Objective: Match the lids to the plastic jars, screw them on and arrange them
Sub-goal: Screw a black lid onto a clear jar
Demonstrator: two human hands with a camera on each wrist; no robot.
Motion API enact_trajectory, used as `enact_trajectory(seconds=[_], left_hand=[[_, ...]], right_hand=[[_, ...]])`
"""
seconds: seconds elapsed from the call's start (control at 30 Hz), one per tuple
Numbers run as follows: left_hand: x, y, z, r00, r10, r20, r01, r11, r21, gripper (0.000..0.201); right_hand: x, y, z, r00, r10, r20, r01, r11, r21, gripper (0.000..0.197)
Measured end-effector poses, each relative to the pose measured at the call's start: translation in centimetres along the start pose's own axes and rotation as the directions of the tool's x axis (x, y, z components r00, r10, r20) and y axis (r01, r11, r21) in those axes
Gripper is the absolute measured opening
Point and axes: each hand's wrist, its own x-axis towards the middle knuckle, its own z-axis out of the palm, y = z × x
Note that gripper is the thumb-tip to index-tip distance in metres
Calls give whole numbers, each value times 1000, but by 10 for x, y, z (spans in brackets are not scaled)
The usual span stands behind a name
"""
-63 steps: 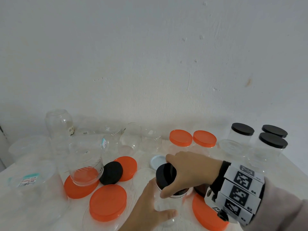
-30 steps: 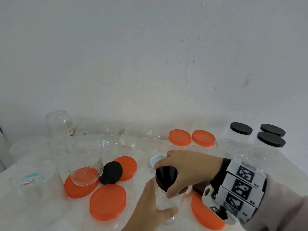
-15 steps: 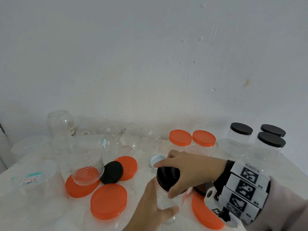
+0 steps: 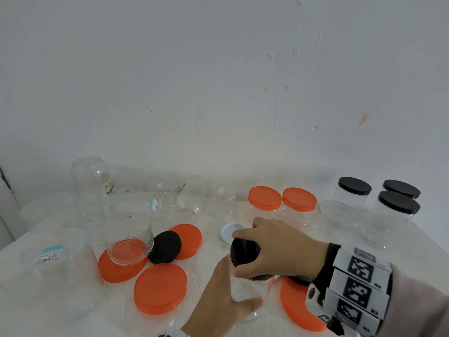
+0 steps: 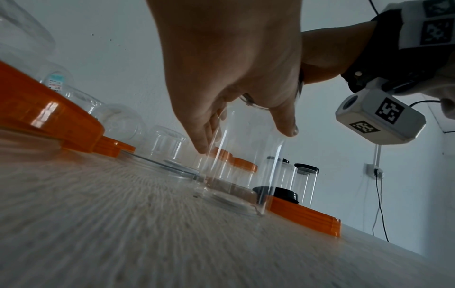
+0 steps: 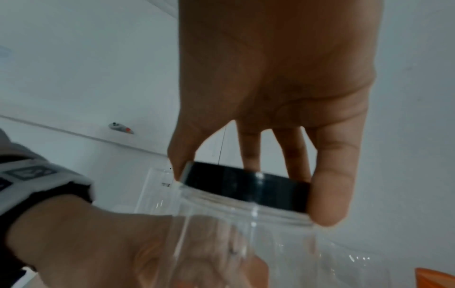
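Clearly the right hand (image 4: 279, 249) grips the black lid (image 6: 246, 189) by its rim atop the clear jar (image 5: 243, 161), which stands on the table (image 5: 123, 233) near the front edge; the left hand (image 4: 218, 302) wraps the jar's wall; hold that firm, keep the lid level, turn until snug.

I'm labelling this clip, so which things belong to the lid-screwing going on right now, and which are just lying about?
In use:
- black lid, gripped by the right hand
- clear jar, held by the left hand

Lying about:
- loose orange lid
- loose black lid
- black-lidded jars
- orange-lidded jars
- white lid
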Motion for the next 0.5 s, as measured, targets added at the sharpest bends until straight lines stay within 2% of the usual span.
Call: enact_trajectory(seconds=[0.13, 0.2, 0.37, 0.5], left_hand=[[0, 2, 1, 1000, -17, 0, 17, 1000, 16, 87], [0, 2, 2, 999, -38, -4, 38, 999, 13, 86], [-2, 4, 3, 999, -42, -13, 43, 999, 4, 82], [-3, 6, 1, 999, -32, -26, 32, 999, -10, 80]], right_hand=[[0, 9, -8, 986, -16, 163, 6, 998, 56, 72], [1, 11, -10, 979, -40, 199, 29, 998, 58, 76], [-1, 9, -9, 987, -61, 150, 59, 998, 20, 71], [-3, 6, -3, 996, -16, 83, 16, 1000, -4, 68]])
